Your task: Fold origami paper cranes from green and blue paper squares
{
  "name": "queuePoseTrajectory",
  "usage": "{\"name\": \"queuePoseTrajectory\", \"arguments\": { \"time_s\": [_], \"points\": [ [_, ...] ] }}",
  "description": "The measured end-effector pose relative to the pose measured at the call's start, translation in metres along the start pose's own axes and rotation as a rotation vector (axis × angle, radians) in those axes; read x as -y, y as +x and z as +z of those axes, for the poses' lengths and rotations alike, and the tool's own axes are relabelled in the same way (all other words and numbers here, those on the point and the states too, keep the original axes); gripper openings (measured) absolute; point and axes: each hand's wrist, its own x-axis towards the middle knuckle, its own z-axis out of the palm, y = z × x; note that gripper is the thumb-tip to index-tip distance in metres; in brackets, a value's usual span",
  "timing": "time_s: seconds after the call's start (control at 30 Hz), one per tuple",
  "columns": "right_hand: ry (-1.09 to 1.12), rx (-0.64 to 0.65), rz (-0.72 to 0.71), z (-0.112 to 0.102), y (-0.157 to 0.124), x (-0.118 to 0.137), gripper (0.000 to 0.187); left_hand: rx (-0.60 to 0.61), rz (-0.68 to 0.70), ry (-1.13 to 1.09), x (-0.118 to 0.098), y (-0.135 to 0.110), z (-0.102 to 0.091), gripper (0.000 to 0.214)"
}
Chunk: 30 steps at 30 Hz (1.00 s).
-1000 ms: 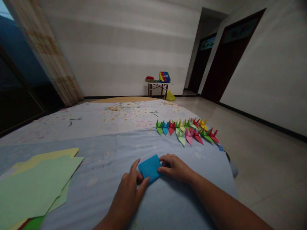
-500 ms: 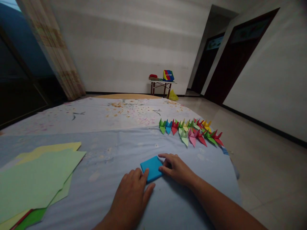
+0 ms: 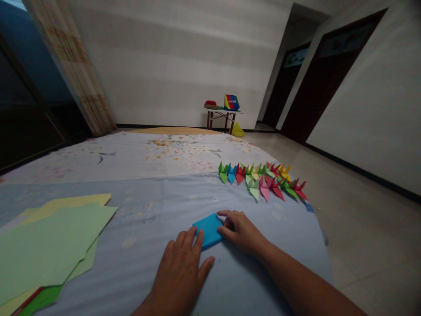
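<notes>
A folded blue paper square [image 3: 209, 230] lies on the light blue tablecloth in front of me. My left hand [image 3: 182, 263] rests at its left edge with fingers stretched out, the fingertips touching the paper and the thumb apart on the cloth. At the opposite edge my right hand [image 3: 241, 232] is curled, its thumb and index finger gripping the paper's right side. Beyond the hands, toward the right rim of the table, several folded paper cranes [image 3: 265, 186] stand in rows, in green, blue, red, pink and yellow.
A stack of paper sheets [image 3: 49, 245], pale green on top with yellow, green and red below, lies at the left. A floral cloth [image 3: 177, 153] covers the table's far half. By the back wall stands a small table [image 3: 223, 113] with a colourful box [image 3: 231, 102].
My left hand's fingers have shifted slightly up along the paper's left edge and straightened. The right hand keeps its place on the paper.
</notes>
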Motion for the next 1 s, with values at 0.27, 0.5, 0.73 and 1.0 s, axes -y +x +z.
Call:
{"name": "queuePoseTrajectory", "arguments": {
  "time_s": [0.27, 0.5, 0.73, 1.0],
  "points": [
    [-0.003, -0.011, 0.013, 0.001, 0.001, 0.001, 0.036, 0.039, -0.011, -0.007, -0.001, 0.002, -0.003, 0.050],
    [-0.021, -0.021, 0.010, 0.002, 0.001, 0.002, 0.035, 0.095, 0.024, -0.080, 0.003, 0.011, -0.020, 0.042],
    [-0.034, -0.004, -0.005, 0.001, 0.002, 0.001, 0.034, 0.126, 0.100, -0.234, 0.022, 0.024, -0.033, 0.035],
    [-0.032, -0.005, -0.017, 0.000, 0.002, 0.001, 0.034, 0.141, 0.119, -0.239, 0.026, 0.025, -0.030, 0.030]
  ]
}}
